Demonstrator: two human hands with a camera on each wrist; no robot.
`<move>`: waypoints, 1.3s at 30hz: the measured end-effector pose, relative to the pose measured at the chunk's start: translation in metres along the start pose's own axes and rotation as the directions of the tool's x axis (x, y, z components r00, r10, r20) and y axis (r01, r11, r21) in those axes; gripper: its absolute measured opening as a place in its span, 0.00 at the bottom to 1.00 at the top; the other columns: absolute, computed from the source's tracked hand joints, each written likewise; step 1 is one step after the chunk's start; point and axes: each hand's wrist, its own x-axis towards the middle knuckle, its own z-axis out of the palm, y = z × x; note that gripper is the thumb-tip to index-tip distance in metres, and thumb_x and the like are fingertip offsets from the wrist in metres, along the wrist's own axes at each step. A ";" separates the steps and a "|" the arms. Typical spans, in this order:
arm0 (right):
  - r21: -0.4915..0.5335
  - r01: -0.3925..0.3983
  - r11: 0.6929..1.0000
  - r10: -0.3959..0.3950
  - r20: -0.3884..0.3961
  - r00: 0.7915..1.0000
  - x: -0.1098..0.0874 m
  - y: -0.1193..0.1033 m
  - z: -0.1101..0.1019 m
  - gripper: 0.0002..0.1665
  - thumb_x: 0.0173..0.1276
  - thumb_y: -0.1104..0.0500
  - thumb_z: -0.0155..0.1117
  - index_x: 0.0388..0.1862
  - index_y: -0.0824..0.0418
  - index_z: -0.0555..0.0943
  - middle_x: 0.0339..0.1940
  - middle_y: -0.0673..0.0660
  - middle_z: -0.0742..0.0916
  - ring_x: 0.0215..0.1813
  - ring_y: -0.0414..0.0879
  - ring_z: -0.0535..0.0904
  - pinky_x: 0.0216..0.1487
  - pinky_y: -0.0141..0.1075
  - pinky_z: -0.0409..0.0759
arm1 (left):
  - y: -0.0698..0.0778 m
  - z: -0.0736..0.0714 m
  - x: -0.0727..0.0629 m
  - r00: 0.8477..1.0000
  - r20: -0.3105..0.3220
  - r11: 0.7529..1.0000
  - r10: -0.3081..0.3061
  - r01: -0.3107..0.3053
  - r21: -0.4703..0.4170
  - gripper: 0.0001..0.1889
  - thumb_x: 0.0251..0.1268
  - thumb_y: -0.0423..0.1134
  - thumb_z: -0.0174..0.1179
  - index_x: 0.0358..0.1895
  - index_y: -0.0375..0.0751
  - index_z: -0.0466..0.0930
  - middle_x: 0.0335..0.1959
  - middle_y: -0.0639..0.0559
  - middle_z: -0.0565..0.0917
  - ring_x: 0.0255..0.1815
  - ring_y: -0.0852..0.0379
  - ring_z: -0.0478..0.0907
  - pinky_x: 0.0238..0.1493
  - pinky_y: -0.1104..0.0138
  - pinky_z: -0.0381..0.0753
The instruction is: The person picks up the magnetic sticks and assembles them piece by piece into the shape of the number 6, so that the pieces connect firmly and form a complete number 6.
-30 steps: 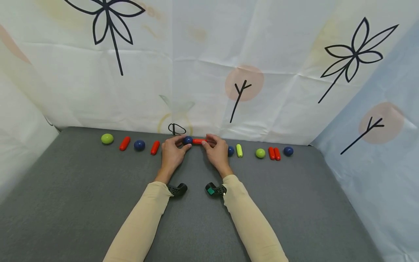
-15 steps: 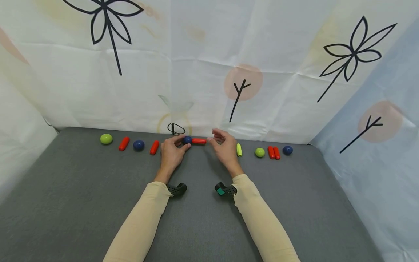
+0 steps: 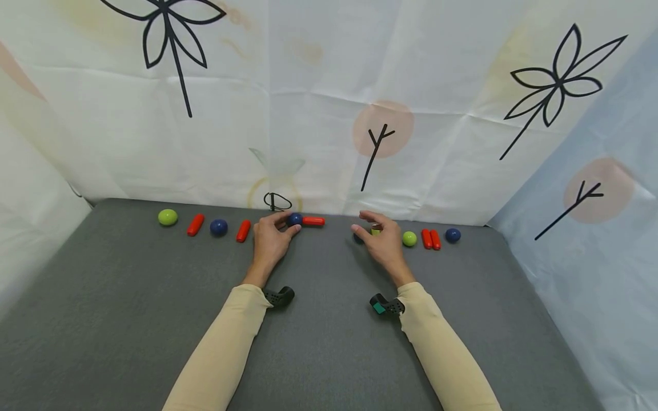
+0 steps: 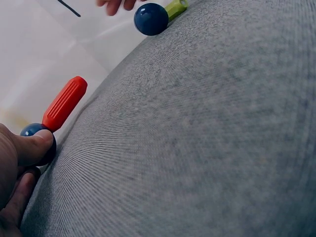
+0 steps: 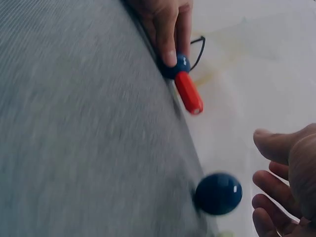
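My left hand (image 3: 269, 245) pinches a blue ball (image 3: 295, 220) between thumb and fingers near the back of the table. A red ridged stick (image 3: 314, 221) is joined to that ball and points right; its far end is free. Further right, my right hand (image 3: 385, 244) hovers with fingers spread and nothing in its grasp. Below it lie a second blue ball (image 5: 218, 193) and a short yellow-green stick (image 4: 176, 9), both partly covered by the hand in the head view.
On the grey table (image 3: 329, 354), a row runs along the back: a green ball (image 3: 167, 217), red sticks (image 3: 195, 225) and a blue ball (image 3: 219, 228) at left. Another green ball (image 3: 409, 238), two red sticks (image 3: 431, 239) and a blue ball (image 3: 453, 235) lie at right. A white cloth wall (image 3: 319, 142) rises behind.
My right hand has let go of the red stick and moved right, over the second blue ball and the yellow-green stick. The left hand stays on its ball.
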 end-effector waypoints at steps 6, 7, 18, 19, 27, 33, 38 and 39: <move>-0.082 -0.067 0.994 0.073 0.068 0.995 -0.007 0.010 -0.012 0.27 0.63 0.61 0.77 0.60 0.68 0.83 0.57 0.63 0.85 0.64 0.58 0.74 0.65 0.54 0.71 | 0.000 0.000 0.001 1.000 0.004 1.000 -0.005 0.005 -0.004 0.22 0.61 0.33 0.74 0.58 0.35 0.85 0.56 0.38 0.85 0.54 0.43 0.84 0.56 0.55 0.81; -0.094 -0.062 0.994 0.070 0.080 0.994 -0.007 0.011 -0.013 0.27 0.63 0.61 0.77 0.61 0.68 0.83 0.57 0.63 0.85 0.65 0.58 0.73 0.66 0.54 0.70 | 0.000 0.000 0.001 1.000 0.003 1.000 -0.004 0.004 -0.006 0.22 0.61 0.33 0.74 0.58 0.35 0.85 0.56 0.38 0.85 0.54 0.43 0.84 0.56 0.55 0.81; -0.202 -0.039 0.979 0.067 0.135 0.989 -0.011 0.021 -0.014 0.29 0.60 0.59 0.79 0.60 0.63 0.84 0.58 0.65 0.83 0.66 0.62 0.67 0.67 0.56 0.64 | 0.000 0.000 0.001 1.000 -0.006 1.000 0.005 -0.005 -0.013 0.22 0.60 0.33 0.74 0.58 0.34 0.85 0.55 0.38 0.85 0.54 0.42 0.84 0.55 0.55 0.81; -0.208 -0.037 0.977 0.066 0.133 0.989 -0.011 0.022 -0.014 0.28 0.60 0.59 0.79 0.60 0.63 0.85 0.58 0.65 0.84 0.66 0.62 0.67 0.67 0.57 0.63 | 0.000 0.000 0.001 1.000 -0.006 1.000 0.003 -0.003 -0.011 0.22 0.60 0.33 0.74 0.58 0.35 0.85 0.55 0.38 0.85 0.54 0.42 0.84 0.55 0.55 0.81; -0.251 -0.050 0.967 0.090 0.150 0.985 -0.011 0.025 -0.013 0.27 0.63 0.58 0.77 0.61 0.62 0.85 0.58 0.65 0.84 0.66 0.63 0.67 0.70 0.60 0.57 | -0.001 0.000 0.001 1.000 -0.005 1.000 -0.009 0.009 -0.012 0.22 0.60 0.33 0.74 0.58 0.35 0.85 0.56 0.38 0.85 0.54 0.43 0.84 0.55 0.55 0.81; -0.210 -0.063 0.976 0.089 0.118 0.989 -0.011 0.023 -0.013 0.26 0.63 0.59 0.78 0.61 0.62 0.85 0.57 0.66 0.84 0.65 0.62 0.69 0.67 0.57 0.62 | -0.001 0.000 0.001 1.000 -0.005 1.000 -0.013 0.013 -0.009 0.22 0.60 0.33 0.74 0.58 0.36 0.85 0.56 0.38 0.85 0.54 0.43 0.84 0.56 0.55 0.81; -0.173 -0.047 0.984 0.064 0.094 0.994 -0.008 0.016 -0.011 0.28 0.62 0.60 0.78 0.61 0.63 0.84 0.57 0.65 0.85 0.63 0.61 0.72 0.65 0.55 0.66 | 0.000 0.000 0.001 1.000 -0.004 1.000 -0.009 0.009 -0.008 0.22 0.60 0.33 0.74 0.58 0.35 0.85 0.56 0.38 0.85 0.54 0.43 0.84 0.55 0.55 0.81; -0.163 -0.044 0.986 0.059 0.093 0.994 -0.007 0.014 -0.010 0.28 0.62 0.59 0.78 0.61 0.63 0.84 0.57 0.64 0.85 0.62 0.61 0.73 0.64 0.55 0.68 | 0.000 0.000 0.001 1.000 -0.005 1.000 -0.008 0.008 -0.009 0.22 0.60 0.33 0.74 0.58 0.35 0.85 0.56 0.38 0.85 0.54 0.43 0.84 0.55 0.55 0.81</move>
